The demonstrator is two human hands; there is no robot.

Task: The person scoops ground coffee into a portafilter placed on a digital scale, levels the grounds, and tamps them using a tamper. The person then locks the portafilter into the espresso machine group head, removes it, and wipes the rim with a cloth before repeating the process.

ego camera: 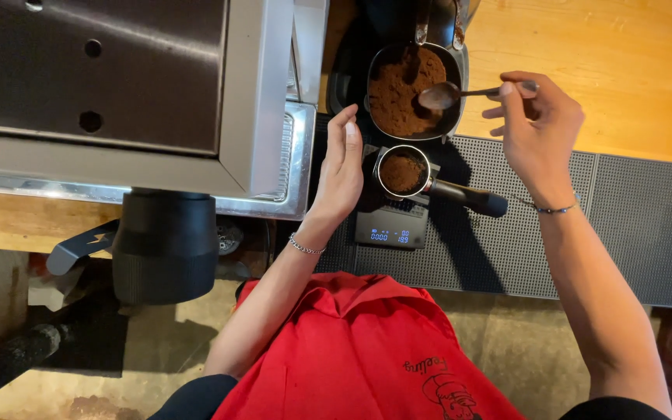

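The right hand (538,128) pinches the handle of a small metal spoon (449,95). The spoon's bowl hangs over a metal tray (412,93) full of brown ground coffee, at the back edge of the worktop. Just in front of the tray, a portafilter (403,172) with coffee in its basket sits on a small black scale (392,225). Its black handle points right. The left hand (341,167) is flat and open, fingers together, standing on its edge just beside the portafilter's left side. The scale rests on a dark rubber mat (631,225). A red apron (359,350) shows below.
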